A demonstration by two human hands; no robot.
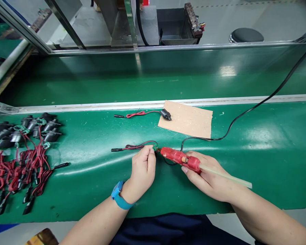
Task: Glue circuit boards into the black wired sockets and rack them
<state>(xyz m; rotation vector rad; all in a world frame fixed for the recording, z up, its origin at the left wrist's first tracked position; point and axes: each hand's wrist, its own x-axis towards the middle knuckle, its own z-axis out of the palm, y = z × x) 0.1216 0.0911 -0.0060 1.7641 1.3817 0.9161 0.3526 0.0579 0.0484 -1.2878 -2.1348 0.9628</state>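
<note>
My left hand (143, 167) is closed in a pinch on a small green circuit board (155, 147). From the board a red and black cable (135, 147) runs left over the mat to a black plug. My right hand (209, 175) is wrapped round a red hot glue gun (177, 156), its nozzle right at the board. Whether the nozzle touches the board I cannot tell. A pale glue stick (226, 175) sticks out of the gun's back end. Behind my hands, a black connector part (165, 114) with a red and black lead rests at the cardboard's left edge.
A piece of cardboard (191, 119) lies on the green mat (91, 136). At the left is a pile of black parts (16, 136) with red and black cables. The gun's black cord (234, 120) curves off to the upper right. A white strip (91, 105) crosses behind.
</note>
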